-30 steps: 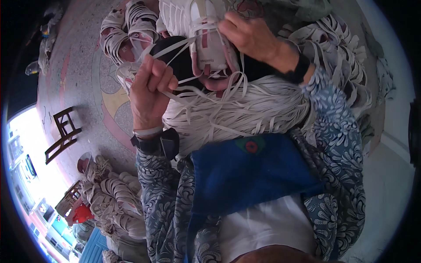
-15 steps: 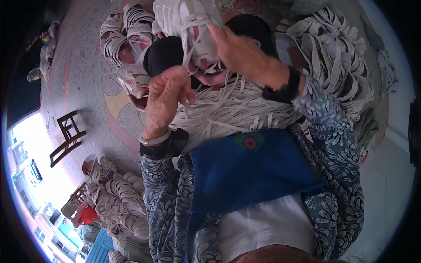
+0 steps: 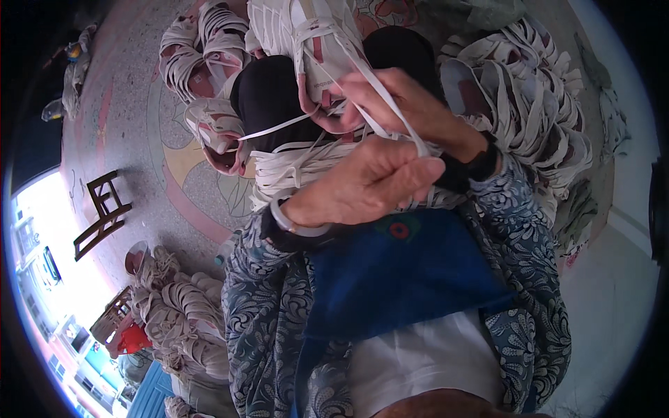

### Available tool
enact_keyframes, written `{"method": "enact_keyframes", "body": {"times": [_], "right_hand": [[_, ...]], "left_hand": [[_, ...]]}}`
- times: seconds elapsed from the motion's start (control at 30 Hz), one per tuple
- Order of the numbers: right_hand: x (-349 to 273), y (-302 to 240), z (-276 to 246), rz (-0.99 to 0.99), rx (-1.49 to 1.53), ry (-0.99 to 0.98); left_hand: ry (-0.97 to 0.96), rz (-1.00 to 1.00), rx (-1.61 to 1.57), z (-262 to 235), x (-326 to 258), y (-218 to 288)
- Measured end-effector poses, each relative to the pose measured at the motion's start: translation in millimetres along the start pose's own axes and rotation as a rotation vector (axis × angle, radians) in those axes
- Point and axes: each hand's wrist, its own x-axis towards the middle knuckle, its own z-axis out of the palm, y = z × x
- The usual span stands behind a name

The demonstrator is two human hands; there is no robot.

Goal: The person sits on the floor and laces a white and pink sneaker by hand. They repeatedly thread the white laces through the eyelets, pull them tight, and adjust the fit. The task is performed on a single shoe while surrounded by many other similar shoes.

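Observation:
A white sneaker (image 3: 327, 52) with pinkish-red trim lies between my knees, its collar toward me. From its eyelets a flat white shoelace (image 3: 380, 87) stretches taut to my left hand (image 3: 390, 177), which pinches it in front of my right wrist. My right hand (image 3: 394, 101) is beside the sneaker's collar, behind that lace; its fingers are curled and blurred, so whether they hold a lace is unclear. A thick bundle of loose white laces (image 3: 286, 167) lies across my lap, partly covered by my left forearm. One strand runs off to the left over my knee.
Several stacked white shoe uppers (image 3: 519, 104) are heaped at the right, with more (image 3: 185, 59) at the far left. Another pile (image 3: 188, 306) stands at the lower left. A small wooden stool (image 3: 104, 212) lies on the patterned floor. My blue apron (image 3: 411, 272) covers my waist.
My left hand has swung from the left of the sneaker to the right and nearer my body, drawing the lace with it. My right hand has come down from the eyelets toward the collar.

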Motion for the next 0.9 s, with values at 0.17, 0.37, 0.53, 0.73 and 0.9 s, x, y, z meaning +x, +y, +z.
{"method": "enact_keyframes", "body": {"times": [0.17, 0.37, 0.53, 0.73, 0.9], "right_hand": [[4.2, -11.9, 10.9, 0.17, 0.633, -0.079], [-3.8, 2.0, -62.0, 0.038, 0.045, 0.059], [-7.9, 30.2, -93.5, -0.004, 0.118, 0.327], [-14.6, 64.7, -123.0, 0.088, 0.887, 0.467], [-49.6, 88.6, -171.7, 0.028, 1.028, 0.606]], "left_hand": [[-0.046, -0.131, 0.043, -10.6, -6.2, 17.1], [0.407, 0.344, 0.104, -88.1, -83.5, -4.4], [0.838, 0.515, -0.63, -164.2, -165.0, -35.9], [1.066, 0.798, -0.835, -231.3, -276.6, -69.5], [1.642, 0.855, -0.769, -219.3, -312.8, -62.0]]}}
